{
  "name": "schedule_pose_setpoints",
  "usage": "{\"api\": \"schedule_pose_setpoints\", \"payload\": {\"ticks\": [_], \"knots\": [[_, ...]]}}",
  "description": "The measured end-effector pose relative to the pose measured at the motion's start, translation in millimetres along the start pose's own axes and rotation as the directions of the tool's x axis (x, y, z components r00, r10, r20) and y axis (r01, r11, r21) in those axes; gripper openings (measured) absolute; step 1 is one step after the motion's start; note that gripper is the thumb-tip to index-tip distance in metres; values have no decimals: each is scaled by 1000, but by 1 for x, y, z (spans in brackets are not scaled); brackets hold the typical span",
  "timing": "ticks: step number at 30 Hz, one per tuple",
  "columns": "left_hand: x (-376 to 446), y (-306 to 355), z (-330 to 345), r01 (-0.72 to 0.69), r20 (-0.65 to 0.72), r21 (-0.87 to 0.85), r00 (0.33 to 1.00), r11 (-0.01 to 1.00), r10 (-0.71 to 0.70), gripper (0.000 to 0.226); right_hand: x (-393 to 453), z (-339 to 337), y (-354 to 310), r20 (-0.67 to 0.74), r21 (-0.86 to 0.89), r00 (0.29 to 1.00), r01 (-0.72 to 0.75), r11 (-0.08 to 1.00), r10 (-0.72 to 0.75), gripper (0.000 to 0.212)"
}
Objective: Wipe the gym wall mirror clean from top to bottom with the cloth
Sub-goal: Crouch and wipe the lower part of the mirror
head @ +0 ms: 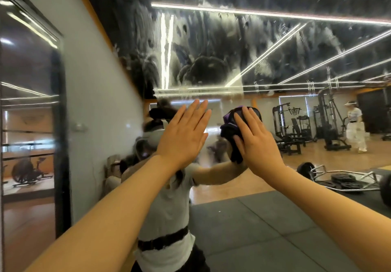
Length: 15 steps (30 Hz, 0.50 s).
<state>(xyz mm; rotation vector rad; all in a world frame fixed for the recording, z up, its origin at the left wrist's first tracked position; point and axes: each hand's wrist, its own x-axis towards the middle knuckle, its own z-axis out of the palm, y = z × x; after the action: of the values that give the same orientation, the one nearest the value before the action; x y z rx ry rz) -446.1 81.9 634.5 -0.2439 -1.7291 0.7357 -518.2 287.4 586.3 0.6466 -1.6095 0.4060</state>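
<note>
The wall mirror (pixel 264 45) fills the view ahead. Its upper part is smeared with wet, whitish streaks, while the lower part reflects the gym more plainly. My right hand (pixel 257 142) presses a dark purple-and-black cloth (pixel 229 132) flat against the glass at head height, fingers straight. To its left, my left hand (pixel 183 134) lies flat on the mirror with straight fingers and holds nothing. My own reflection in a grey shirt shows behind both hands.
The mirror's left edge meets a white wall (pixel 95 106) with an orange strip. Further left stands a dark-framed glass panel (pixel 29 102). Reflected are weight machines (pixel 289 132), a barbell with plates (pixel 342 178), grey floor mats and a person walking (pixel 356 128).
</note>
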Motion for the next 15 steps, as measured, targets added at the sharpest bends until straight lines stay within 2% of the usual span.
{"api": "schedule_pose_setpoints", "payload": {"ticks": [6,15], "knots": [[-3,2,9,-8,5,28,1000,1000,8,61,-1,16,-8,-23,152,995,-96,984,100,57],[-4,1,1,4,15,-90,1000,996,-3,62,-1,18,-14,-38,129,986,-159,979,165,53]]}}
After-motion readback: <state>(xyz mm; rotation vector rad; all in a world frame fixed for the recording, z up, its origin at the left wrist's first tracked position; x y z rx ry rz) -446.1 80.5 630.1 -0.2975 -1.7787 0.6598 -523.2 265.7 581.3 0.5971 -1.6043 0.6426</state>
